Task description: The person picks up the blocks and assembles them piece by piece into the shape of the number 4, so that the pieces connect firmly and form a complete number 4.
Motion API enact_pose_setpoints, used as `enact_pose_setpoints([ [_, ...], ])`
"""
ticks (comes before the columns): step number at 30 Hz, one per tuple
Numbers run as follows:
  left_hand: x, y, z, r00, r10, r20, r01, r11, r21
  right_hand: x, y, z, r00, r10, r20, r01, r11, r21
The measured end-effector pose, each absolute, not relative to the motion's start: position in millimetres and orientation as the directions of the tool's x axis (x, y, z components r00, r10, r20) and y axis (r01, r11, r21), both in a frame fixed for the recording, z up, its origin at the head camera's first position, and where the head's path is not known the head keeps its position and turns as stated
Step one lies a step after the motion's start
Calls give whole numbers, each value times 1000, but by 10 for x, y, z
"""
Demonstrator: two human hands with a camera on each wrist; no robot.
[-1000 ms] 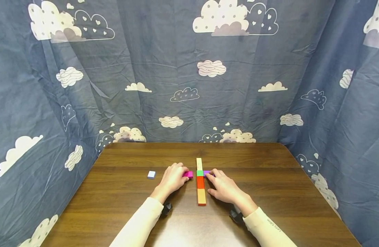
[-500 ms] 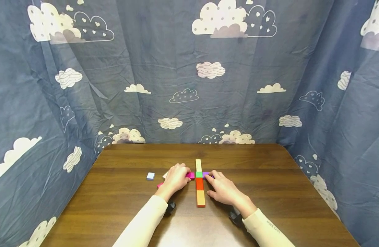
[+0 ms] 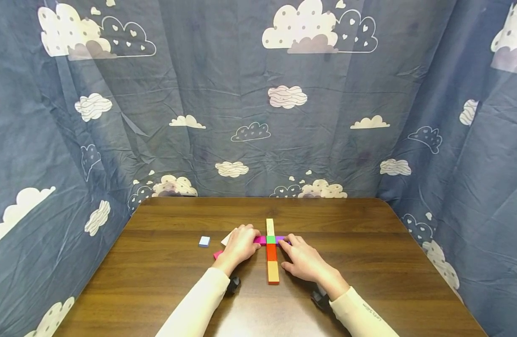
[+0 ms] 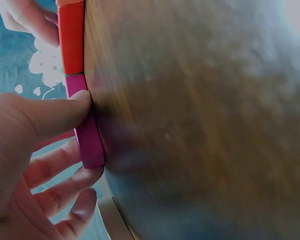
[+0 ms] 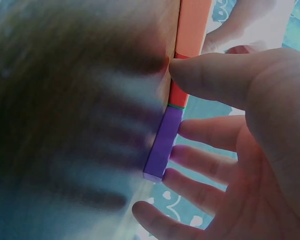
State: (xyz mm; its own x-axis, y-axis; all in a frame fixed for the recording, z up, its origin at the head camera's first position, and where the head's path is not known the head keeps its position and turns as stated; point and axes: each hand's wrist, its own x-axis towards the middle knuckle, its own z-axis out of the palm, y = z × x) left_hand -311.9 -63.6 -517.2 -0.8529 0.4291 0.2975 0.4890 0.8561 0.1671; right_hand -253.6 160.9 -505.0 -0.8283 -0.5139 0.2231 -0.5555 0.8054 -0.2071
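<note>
Magenta block (image 3: 261, 240) sits at the head frame's lower centre against the green block (image 3: 271, 239), pinched by your left hand (image 3: 240, 245). Your right hand (image 3: 305, 260) touches the purple block (image 5: 162, 144) with fingers loosely extended.

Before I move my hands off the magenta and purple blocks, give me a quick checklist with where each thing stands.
1. Magenta block meets the green block: ok, no gap shows.
2. Purple block meets the green block on the opposite side: ok.
3. Red block and orange block in line with the green one: ok.
4. Left hand off the magenta block: not ok, thumb and fingers pinch it.
5. Right hand off the purple block: not ok, fingertips touch it.
6. White block whole outline: cannot tell, the left hand hides part.
</note>
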Motion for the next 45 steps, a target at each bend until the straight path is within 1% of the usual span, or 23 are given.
enact_pose_setpoints([
  [16,-3081,-607,-5178,-864,415,287,473,864,175,-2538,1611,-5090,-823,-524,220,-563,804,-191],
  [26,-3090,-602,-5163,-852,421,312,485,859,165,-2545,1612,-5080,-822,-524,224,-564,803,-190],
  [36,-3112,-618,-5137,-854,424,301,489,853,184,-2546,1607,-5080,-819,-525,230,-567,801,-192],
  [45,-3089,-615,-5061,-863,412,291,483,842,241,-2561,1610,-5069,-823,-522,224,-563,804,-192],
])
